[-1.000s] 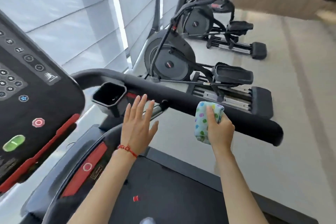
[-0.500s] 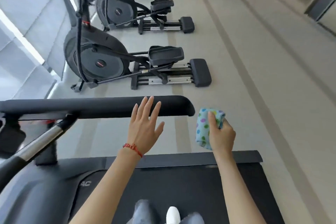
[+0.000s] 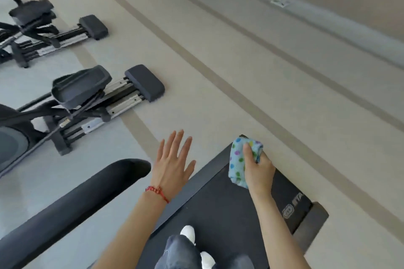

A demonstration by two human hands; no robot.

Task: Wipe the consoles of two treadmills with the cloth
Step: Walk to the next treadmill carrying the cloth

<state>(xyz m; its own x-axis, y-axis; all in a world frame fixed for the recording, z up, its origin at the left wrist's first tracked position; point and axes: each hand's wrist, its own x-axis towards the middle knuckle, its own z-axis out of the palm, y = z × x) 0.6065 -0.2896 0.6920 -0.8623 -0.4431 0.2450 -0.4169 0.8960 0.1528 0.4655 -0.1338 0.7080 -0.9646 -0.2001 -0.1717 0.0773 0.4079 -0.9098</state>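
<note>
My right hand point(image 3: 259, 170) grips a bunched light-blue cloth point(image 3: 238, 159) with coloured dots, held in the air above the rear end of the black treadmill belt point(image 3: 229, 214). My left hand point(image 3: 171, 162) is open with fingers spread, holding nothing, just right of the end of the treadmill's black handrail point(image 3: 72, 199). A red string bracelet is on the left wrist. No treadmill console is in view. My feet in white shoes point(image 3: 189, 232) stand on the belt.
Two elliptical trainers stand on the left, the nearer one point(image 3: 91, 98) and a farther one point(image 3: 43, 28), their rear ends pointing right. Beige floor with darker stripes point(image 3: 240, 98) stretches to the right. A wall base runs along the upper right point(image 3: 328, 24).
The view has swung right, away from the console, which has left the frame. Both hands kept their pose; the rear of the treadmill belt and open floor have come into view.
</note>
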